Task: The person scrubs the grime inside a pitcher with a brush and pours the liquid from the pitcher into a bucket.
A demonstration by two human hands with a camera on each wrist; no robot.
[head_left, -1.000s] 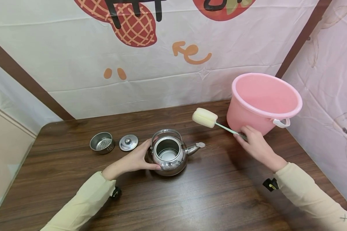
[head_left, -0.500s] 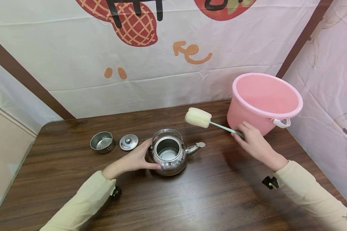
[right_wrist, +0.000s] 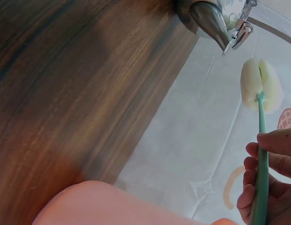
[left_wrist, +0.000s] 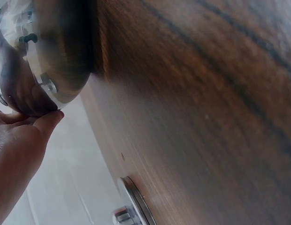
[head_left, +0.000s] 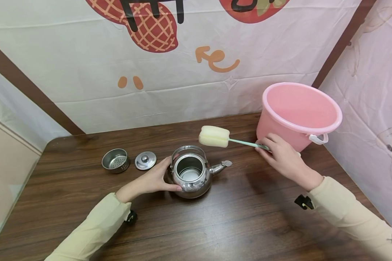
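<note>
A shiny steel kettle (head_left: 192,186) stands lidless on the table, its spout to the right and its hoop handle raised. My left hand (head_left: 153,179) holds the kettle's left side, thumb toward the front and fingers partly hidden behind it. In my right hand (head_left: 282,157) is a sponge bottle brush, gripped by its green handle (right_wrist: 262,183). The brush's pale yellow sponge head (head_left: 214,136) hangs above the table, behind and to the right of the kettle's opening. The right wrist view shows the fingers and thumb wrapped about the handle.
Left of the kettle lie its round lid (head_left: 145,161) and a perforated steel strainer cup (head_left: 115,161). A pink bucket (head_left: 264,123) with a white handle stands at the back right, close beside my right hand. A fabric wall (head_left: 170,101) rises behind the table.
My right hand has moved a little to the left, carrying the sponge head closer to the kettle. The left hand and kettle have kept still.
</note>
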